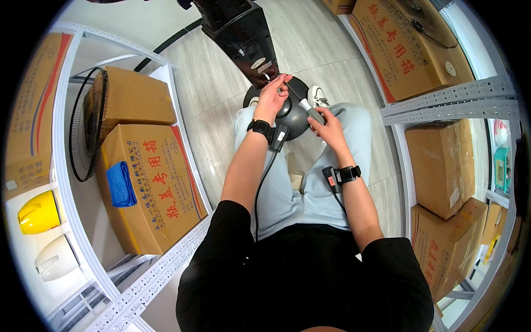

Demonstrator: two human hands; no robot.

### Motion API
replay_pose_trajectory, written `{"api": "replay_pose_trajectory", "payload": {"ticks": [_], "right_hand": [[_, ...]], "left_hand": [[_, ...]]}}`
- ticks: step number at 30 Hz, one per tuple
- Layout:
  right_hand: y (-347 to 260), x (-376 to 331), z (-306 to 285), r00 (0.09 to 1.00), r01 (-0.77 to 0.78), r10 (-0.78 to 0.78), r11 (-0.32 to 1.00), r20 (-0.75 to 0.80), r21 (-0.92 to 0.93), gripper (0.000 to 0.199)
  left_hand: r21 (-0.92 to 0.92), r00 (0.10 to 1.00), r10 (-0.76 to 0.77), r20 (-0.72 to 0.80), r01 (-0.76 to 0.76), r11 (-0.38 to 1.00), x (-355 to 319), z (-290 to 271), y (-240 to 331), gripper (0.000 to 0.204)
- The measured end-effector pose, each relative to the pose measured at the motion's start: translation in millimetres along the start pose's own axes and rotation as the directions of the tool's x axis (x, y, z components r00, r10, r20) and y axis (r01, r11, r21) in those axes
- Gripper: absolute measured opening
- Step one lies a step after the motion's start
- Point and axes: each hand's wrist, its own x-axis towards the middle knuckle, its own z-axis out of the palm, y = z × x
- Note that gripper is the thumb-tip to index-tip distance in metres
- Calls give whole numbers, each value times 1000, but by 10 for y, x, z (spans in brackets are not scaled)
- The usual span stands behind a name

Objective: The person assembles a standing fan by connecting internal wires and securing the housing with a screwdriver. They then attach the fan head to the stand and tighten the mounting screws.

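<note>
In front of me stands a glossy black fan body (241, 47), a boxy column above a round black base (293, 124) between my feet. My left hand (272, 97) is at the lower end of the column, fingers pinched together; what they hold, if anything, is too small to make out. My right hand (330, 127) is closed round the grey handle of a screwdriver (313, 112) with a pale collar. Its dark shaft points up and left toward my left fingertips. Whether its tip touches the fan body, I cannot tell.
Metal shelving flanks me, with a cardboard box (152, 185) under a folded blue cloth (121, 184) on the left. A wire fan guard (76, 130) leans there, beside yellow (40, 212) and white (57, 258) cups. More cartons (441, 166) and another guard (437, 25) are on the right.
</note>
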Motion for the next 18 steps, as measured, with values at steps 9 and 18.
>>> {"api": "replay_pose_trajectory", "payload": {"ticks": [9,18], "right_hand": [[134,200,91,997,72,-69,995,-35,69,41],[-18,258,82,975,-187,112,882,194,432,42]], "left_hand": [[-8,1000,17,-24,-18,1000,18,15,-13,19],[61,999,-38,-17,39,997,-75,20,-20,20]]}}
